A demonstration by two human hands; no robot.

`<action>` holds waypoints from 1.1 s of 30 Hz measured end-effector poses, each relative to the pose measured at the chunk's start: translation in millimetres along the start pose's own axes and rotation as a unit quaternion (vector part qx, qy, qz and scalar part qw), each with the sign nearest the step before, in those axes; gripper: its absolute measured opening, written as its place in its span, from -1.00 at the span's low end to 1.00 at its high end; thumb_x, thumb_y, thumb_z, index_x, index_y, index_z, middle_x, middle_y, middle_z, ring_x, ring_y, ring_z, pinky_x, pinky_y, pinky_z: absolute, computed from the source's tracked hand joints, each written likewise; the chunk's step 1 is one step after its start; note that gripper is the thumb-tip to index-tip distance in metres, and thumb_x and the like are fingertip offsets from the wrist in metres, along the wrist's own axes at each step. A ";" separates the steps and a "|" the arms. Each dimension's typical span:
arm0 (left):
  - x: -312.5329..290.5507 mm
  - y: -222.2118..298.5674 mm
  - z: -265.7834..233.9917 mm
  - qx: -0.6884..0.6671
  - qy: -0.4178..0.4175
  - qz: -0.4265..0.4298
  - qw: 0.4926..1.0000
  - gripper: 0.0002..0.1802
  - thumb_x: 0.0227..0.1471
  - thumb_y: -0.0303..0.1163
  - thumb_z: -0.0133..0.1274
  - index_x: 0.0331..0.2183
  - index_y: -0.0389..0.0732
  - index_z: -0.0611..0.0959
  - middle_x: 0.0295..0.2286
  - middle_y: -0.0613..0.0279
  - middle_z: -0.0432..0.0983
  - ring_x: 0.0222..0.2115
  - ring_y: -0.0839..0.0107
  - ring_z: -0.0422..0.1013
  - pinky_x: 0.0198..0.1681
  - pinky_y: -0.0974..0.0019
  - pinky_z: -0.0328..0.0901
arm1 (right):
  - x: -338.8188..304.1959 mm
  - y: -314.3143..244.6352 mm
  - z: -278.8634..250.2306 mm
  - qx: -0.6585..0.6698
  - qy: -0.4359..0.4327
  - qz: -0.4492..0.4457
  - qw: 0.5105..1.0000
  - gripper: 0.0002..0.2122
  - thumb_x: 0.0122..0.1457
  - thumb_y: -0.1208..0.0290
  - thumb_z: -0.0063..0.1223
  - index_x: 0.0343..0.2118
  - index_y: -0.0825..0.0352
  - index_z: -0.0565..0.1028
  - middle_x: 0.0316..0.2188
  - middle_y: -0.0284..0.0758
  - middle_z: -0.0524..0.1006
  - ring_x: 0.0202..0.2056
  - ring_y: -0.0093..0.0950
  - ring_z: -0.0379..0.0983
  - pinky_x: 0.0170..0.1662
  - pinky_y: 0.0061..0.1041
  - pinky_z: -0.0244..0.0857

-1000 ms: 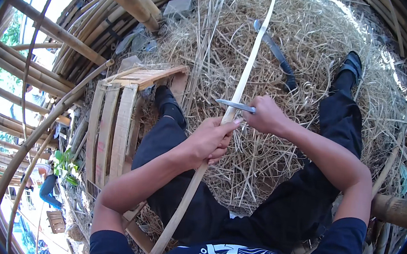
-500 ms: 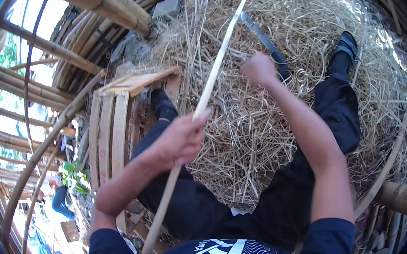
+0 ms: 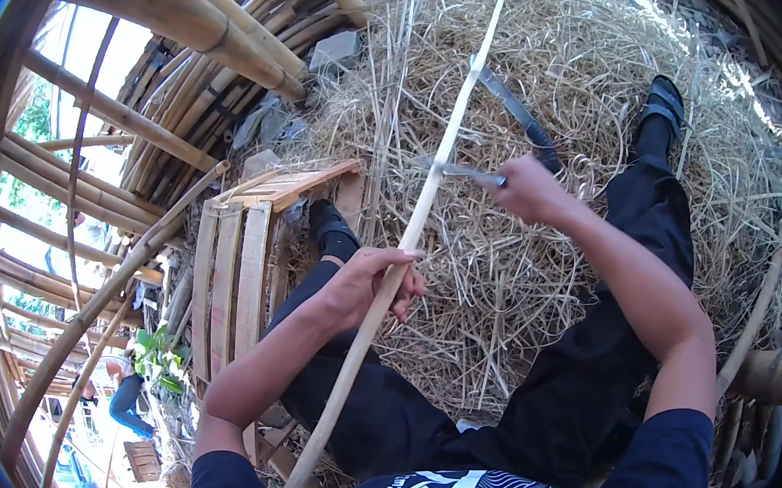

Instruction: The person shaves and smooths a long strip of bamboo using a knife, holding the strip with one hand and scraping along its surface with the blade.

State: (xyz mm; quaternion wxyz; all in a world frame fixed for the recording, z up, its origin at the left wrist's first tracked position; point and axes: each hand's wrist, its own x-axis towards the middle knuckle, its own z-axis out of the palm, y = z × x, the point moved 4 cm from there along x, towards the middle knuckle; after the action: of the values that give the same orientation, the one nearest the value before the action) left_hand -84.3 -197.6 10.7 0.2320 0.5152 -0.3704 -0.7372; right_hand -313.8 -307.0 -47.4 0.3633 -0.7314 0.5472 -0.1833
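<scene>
A long pale bamboo strip (image 3: 346, 377) slants up from beside my body to the far side of the shavings. My left hand (image 3: 353, 288) is closed around its middle, thumb across the top and fingers curled beneath. Farther up, my right hand (image 3: 532, 190) grips a knife (image 3: 475, 174) by its handle, which the fingers mostly hide. The thin blade lies across the strip, seemingly touching it. Beyond the right hand, a long blade tool with a dark handle (image 3: 519, 115) rests on the heap of shavings (image 3: 469, 319).
A slatted wooden crate (image 3: 228, 274) stands left of my left leg. Bamboo poles (image 3: 177, 17) form a frame along the left, with grey blocks (image 3: 335, 52) near its far end. My legs stretch out on both sides of the shavings. Another person (image 3: 129, 398) is at the lower left, outside.
My right hand has come down and nearer, and the knife blade now shows across the strip. The strip and my left hand sit slightly lower and farther right in view, which has shifted.
</scene>
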 end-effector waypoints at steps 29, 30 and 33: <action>55.7 -6.2 46.1 -0.129 -0.123 -0.081 0.981 -0.74 0.26 -0.20 -0.26 -0.14 -0.16 0.30 -0.70 0.37 0.18 -0.87 0.67 0.01 -0.88 0.55 -0.03 | -20.2 -20.0 18.9 -0.071 -0.102 0.021 0.992 -0.73 0.02 0.25 0.06 -0.54 0.41 0.57 -0.62 -0.02 0.51 -0.50 -0.08 0.49 -0.31 -0.21 0.39; 54.5 -7.3 45.1 -0.093 -0.107 -0.101 0.985 -0.74 0.26 -0.18 -0.24 -0.16 -0.15 0.33 -0.73 0.43 0.13 -0.87 0.69 -0.02 -0.89 0.56 -0.06 | -22.6 -22.8 18.5 -0.087 -0.091 0.015 0.992 -0.74 -0.01 0.25 0.07 -0.54 0.40 0.58 -0.60 -0.02 0.52 -0.49 -0.09 0.49 -0.30 -0.21 0.40; 53.6 -13.5 38.7 -0.038 -0.058 -0.112 0.991 -0.80 0.25 -0.20 -0.20 -0.24 -0.12 0.35 -0.78 0.52 0.03 -0.88 0.69 -0.04 -0.89 0.54 -0.13 | -23.5 -25.2 31.0 -0.112 -0.045 -0.077 0.990 -0.78 -0.08 0.31 0.07 -0.55 0.40 0.58 -0.59 0.00 0.52 -0.48 -0.09 0.50 -0.29 -0.20 0.41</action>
State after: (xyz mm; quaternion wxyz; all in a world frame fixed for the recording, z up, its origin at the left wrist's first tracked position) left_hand -139.2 -216.1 -23.8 0.1461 0.5007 -0.2950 -0.8006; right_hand -284.2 -271.3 -46.6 0.2885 -0.8149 0.4892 -0.1154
